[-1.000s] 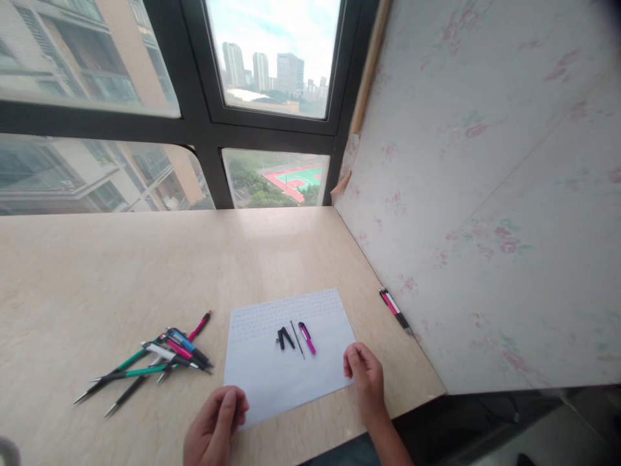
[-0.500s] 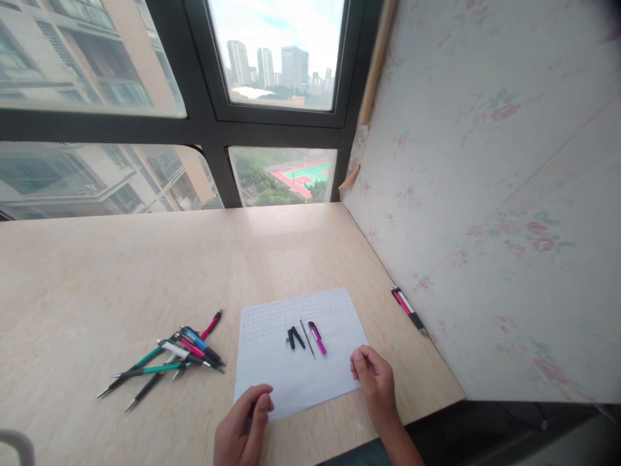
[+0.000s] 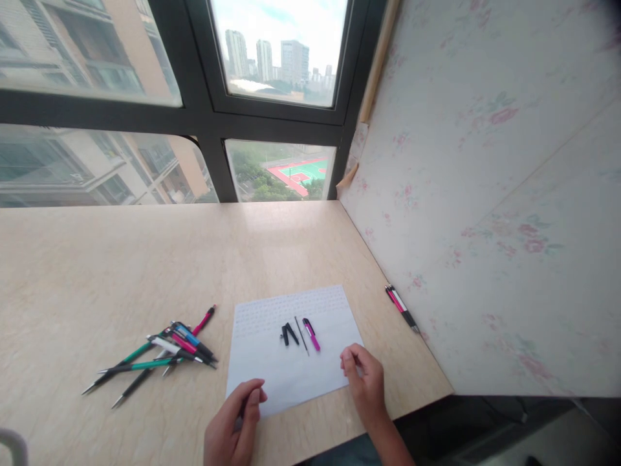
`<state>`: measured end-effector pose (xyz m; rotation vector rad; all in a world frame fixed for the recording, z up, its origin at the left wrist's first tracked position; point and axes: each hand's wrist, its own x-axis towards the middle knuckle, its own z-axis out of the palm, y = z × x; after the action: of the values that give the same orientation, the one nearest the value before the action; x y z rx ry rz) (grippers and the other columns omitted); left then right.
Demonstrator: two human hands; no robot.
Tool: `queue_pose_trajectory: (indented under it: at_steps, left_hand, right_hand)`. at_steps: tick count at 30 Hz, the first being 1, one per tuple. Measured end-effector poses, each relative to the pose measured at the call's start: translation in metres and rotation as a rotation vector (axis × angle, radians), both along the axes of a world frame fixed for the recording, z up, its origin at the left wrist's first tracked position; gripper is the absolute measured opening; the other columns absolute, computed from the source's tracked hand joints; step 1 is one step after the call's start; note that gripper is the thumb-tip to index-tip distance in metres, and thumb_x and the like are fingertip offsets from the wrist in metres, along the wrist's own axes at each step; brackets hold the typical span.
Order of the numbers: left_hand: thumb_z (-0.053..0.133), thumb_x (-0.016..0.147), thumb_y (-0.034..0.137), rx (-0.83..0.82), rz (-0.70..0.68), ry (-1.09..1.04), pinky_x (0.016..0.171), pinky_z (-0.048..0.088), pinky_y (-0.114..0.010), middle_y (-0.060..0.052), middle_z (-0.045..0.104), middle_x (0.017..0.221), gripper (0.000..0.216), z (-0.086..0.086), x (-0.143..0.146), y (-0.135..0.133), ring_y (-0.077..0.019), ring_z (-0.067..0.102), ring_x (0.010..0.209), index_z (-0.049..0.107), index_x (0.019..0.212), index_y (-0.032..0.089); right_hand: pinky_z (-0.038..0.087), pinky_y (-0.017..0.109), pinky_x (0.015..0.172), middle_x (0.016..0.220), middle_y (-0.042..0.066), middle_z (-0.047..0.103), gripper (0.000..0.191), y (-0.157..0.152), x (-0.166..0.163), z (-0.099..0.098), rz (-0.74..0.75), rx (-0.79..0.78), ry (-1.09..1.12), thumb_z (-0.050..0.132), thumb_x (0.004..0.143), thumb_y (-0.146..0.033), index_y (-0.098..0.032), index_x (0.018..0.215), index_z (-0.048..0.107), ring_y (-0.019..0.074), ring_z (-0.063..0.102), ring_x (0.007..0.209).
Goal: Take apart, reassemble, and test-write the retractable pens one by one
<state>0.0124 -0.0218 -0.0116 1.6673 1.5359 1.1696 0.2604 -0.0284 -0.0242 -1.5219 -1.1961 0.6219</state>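
Observation:
A sheet of paper [image 3: 291,382] with handwriting along its upper part lies on the table. On it, side by side, are two short black pen parts [image 3: 292,333], a thin dark refill [image 3: 301,336] and a magenta pen barrel [image 3: 312,336] with a black clip end. A tiny piece sits left of the black parts. My left hand [image 3: 235,421] rests at the sheet's lower left edge, its fingers loosely curled and the thumb against them. At the lower right edge, my right hand [image 3: 365,382] is closed in a loose fist. Nothing shows in either hand.
A crossed pile of several pens [image 3: 169,353], green, black, blue, pink and white, lies on the table [image 3: 121,259] to the left. Two pens [image 3: 402,309] lie along the flowered wall [image 3: 485,194] at right. Windows stand behind the table. A grey curved object [image 3: 13,445] shows bottom left.
The whole view has shifted a little, so table and hands appear slightly further left. The hands keep their pose, and the pen parts lie as before.

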Motion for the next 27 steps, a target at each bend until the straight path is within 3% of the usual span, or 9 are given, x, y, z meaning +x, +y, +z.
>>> queue_pose_trajectory:
  at_steps: [8, 27]
  left_hand:
    - [0.056, 0.086, 0.041, 0.023, -0.091, 0.067, 0.056, 0.055, -0.025, -0.004, 0.072, 0.070, 0.026, 0.008, 0.004, -0.001, -0.0189, 0.068, 0.061, 0.071, 0.086, 0.021]
    - [0.055, 0.087, 0.039, 0.051, -0.101, 0.087, 0.057, 0.055, -0.025, -0.004, 0.073, 0.072, 0.024, 0.009, 0.005, 0.000, -0.0187, 0.068, 0.060, 0.071, 0.090, 0.021]
  right_hand:
    - [0.038, 0.024, 0.056, 0.063, -0.001, 0.052, 0.025, -0.001, -0.004, 0.002, 0.029, 0.050, -0.260, 0.046, 0.092, -0.025, -0.019, 0.070, 0.056, 0.0137, 0.050, 0.058]
    - [0.039, 0.024, 0.055, 0.062, -0.001, 0.053, 0.028, 0.001, -0.004, 0.004, 0.030, 0.030, -0.245, 0.045, 0.093, -0.028, -0.020, 0.069, 0.056, 0.0140, 0.051, 0.057]
